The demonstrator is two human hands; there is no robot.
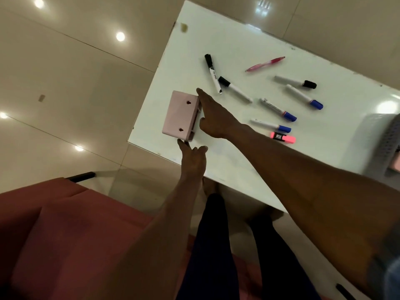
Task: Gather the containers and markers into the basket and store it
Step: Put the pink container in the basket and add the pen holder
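A pale pink container (180,115) with two keyhole slots lies on its side near the left corner of the white table (227,50). My right hand (213,114) rests against its right side, fingers stretched along it. My left hand (191,155) touches its near corner with the fingertips. Several whiteboard markers lie scattered to the right: black-capped ones (213,73) (234,89) (295,81) and blue-capped ones (278,109) (304,96) (270,124). A pink highlighter (283,137) and a pink pen (265,63) lie among them. A grey mesh basket (387,146) shows at the right edge.
The table's left edge runs just beside the container, with glossy beige floor tiles (65,83) below. A reddish seat (65,230) stands at the lower left, and my dark-trousered legs (216,245) are beneath the table's near edge.
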